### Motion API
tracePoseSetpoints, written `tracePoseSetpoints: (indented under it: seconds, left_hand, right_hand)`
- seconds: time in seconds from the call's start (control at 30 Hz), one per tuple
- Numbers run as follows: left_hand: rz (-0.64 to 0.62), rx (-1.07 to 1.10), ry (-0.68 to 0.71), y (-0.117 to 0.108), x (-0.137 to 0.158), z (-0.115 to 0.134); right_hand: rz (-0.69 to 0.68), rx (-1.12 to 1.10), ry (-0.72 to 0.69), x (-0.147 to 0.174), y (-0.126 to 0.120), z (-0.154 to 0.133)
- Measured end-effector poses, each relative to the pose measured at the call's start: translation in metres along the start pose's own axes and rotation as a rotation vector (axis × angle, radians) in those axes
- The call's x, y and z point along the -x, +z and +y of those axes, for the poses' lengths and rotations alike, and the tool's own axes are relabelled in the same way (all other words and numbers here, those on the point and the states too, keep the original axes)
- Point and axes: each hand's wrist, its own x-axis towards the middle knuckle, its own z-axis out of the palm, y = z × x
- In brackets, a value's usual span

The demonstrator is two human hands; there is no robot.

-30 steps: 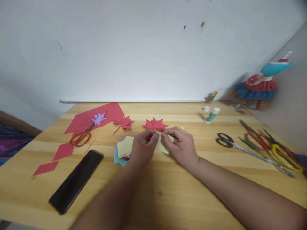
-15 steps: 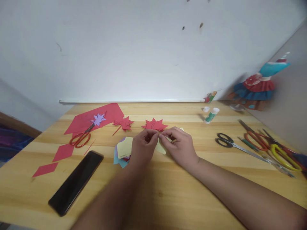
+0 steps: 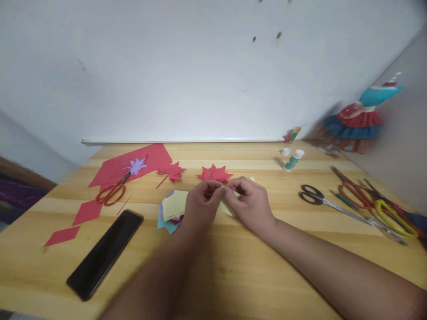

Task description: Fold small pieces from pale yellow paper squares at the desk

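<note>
Yellow paper (image 3: 227, 209) sits between the hands over mid-surface (image 3: 253, 275), one corner pointing to the near side; I can't make out its long axis. Left hand (image 3: 203, 206) and right hand (image 3: 252, 200) angle inward, fingers (image 3: 231, 194) pinching it.

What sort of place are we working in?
Probably a craft corner: a wooden table against a wall, with a red paper sheet, a glue stick and black-handled scissors.
</note>
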Motion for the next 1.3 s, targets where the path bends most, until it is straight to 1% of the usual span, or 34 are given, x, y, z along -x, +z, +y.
tracePoseSetpoints:
  seconds: [0.13, 0.33, 0.53, 0.67, 0.83, 1.1, 1.3]
  left_hand:
    - [-0.032, 0.046, -0.071, 0.0, -0.004, -0.001]
    - [-0.033, 0.126, -0.135, 0.001, -0.006, 0.004]
    - [-0.012, 0.218, -0.186, 0.003, -0.007, -0.006]
    - [0.004, 0.241, -0.221, 0.003, -0.007, -0.008]
    - [0.032, 0.283, -0.208, 0.003, -0.007, -0.009]
    - [0.011, 0.365, -0.205, 0.0, -0.011, -0.017]
    - [0.021, 0.43, -0.224, -0.004, -0.013, -0.011]
  right_hand:
    - [-0.018, 0.029, -0.019, 0.0, 0.0, 0.001]
    - [-0.011, 0.019, -0.053, 0.001, 0.0, 0.003]
    - [0.027, 0.029, -0.128, 0.0, 0.001, 0.002]
    - [0.015, 0.049, -0.179, -0.001, -0.001, 0.0]
    - [-0.018, 0.078, -0.236, 0.001, -0.002, 0.0]
    - [-0.038, 0.116, -0.328, 0.001, -0.002, 0.003]
    - [-0.059, 0.181, -0.39, 0.001, -0.004, 0.003]
